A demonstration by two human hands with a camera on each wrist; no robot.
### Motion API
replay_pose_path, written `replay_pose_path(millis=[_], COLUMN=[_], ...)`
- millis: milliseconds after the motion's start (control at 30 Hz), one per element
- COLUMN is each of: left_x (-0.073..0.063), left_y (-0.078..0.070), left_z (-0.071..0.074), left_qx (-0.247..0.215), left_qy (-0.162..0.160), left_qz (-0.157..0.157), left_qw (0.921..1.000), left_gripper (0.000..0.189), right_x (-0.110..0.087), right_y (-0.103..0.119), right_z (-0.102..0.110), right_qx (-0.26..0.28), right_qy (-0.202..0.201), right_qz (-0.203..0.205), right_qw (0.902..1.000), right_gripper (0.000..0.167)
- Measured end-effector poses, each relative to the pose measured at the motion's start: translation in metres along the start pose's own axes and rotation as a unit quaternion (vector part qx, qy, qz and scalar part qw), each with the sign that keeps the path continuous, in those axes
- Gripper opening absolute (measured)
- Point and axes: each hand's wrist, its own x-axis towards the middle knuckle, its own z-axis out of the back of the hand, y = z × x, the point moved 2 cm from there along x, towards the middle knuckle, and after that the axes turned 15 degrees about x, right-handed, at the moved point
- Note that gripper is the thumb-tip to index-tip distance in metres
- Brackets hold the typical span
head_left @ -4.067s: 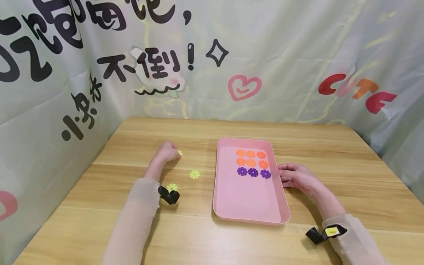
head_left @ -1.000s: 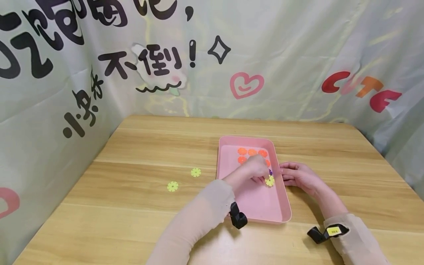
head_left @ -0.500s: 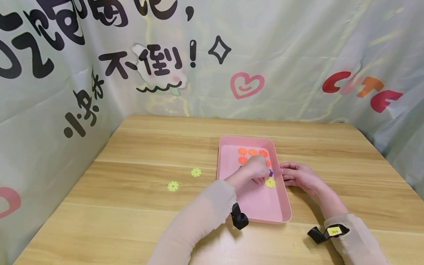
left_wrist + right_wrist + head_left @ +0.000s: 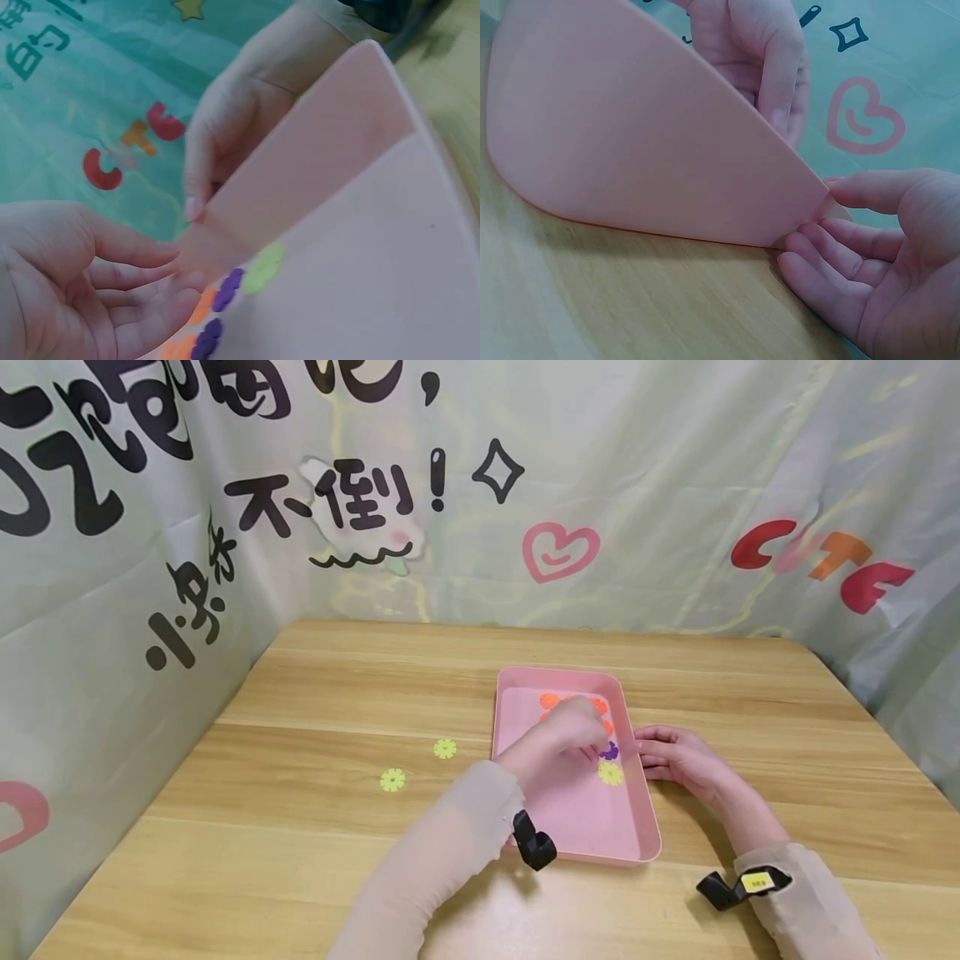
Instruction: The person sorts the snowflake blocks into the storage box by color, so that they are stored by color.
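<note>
My left hand hovers over the pink tray, its fingers loosely bent with nothing between them in the left wrist view. Just in front of it a yellow flower-shaped plastic disc lies flat by the tray's right wall. Behind that disc shows a purple flower disc, and farther back are several orange flower discs, partly hidden by the hand. My right hand rests against the outside of the tray's right wall; in the right wrist view its thumb tip is at the rim and its fingertips touch the wall.
Two more yellow flower discs, a nearer one and a farther one, lie on the wooden table left of the tray. A printed cloth hangs behind and beside the table.
My left hand carried a yellow disc from the table's left into the tray and let go of it below the purple row. It has just drawn slightly back and left. The right hand stays put.
</note>
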Motion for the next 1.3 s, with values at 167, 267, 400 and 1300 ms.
replay_pose_path(millis=[167, 267, 400, 1300], left_x=[-0.009, -0.012, -0.016, -0.072], left_y=[0.011, 0.020, 0.035, 0.174], left_z=[0.018, 0.032, 0.050, 0.105], left_qx=[-0.061, -0.081, -0.105, -0.125], left_qy=[0.010, 0.010, 0.000, -0.054], left_qz=[-0.029, -0.030, -0.028, 0.021], left_qw=[0.9977, 0.9962, 0.9940, 0.9905], left_gripper=[0.003, 0.008, 0.019, 0.036], right_x=[0.001, 0.000, -0.001, -0.002], right_y=[-0.001, 0.000, 0.002, 0.002], right_z=[0.000, -0.001, -0.001, -0.001], right_qx=[-0.005, -0.007, -0.005, 0.009], right_qy=[-0.001, -0.003, -0.009, -0.005], right_qz=[-0.004, -0.003, -0.004, 0.000], right_qw=[1.0000, 1.0000, 0.9999, 0.9999], right_gripper=[0.030, 0.030, 0.031, 0.023])
